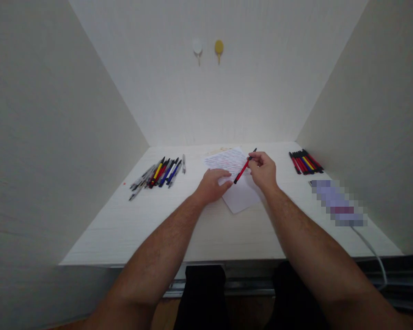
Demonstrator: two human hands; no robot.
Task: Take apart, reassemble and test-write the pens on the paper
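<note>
My right hand (263,171) pinches a red pen (242,171) with black ends, held slanted over the papers near its upper end. My left hand (214,185) rests on the paper at the left, thumb and fingers stretched apart, the thumb close to the pen's lower end. I cannot tell whether the thumb touches the pen. A sheet covered with pen strokes (223,159) lies behind the hands. In front of it is a blank white sheet (241,197), partly hidden by the hands.
A loose pile of mixed pens (163,173) lies on the left of the white table (124,233). At the right, a row of pens (305,162), mostly red, sits near the side wall. A blurred-out object (337,201) with a white cable (373,252) lies before it. Two hooks (219,47) hang on the back wall.
</note>
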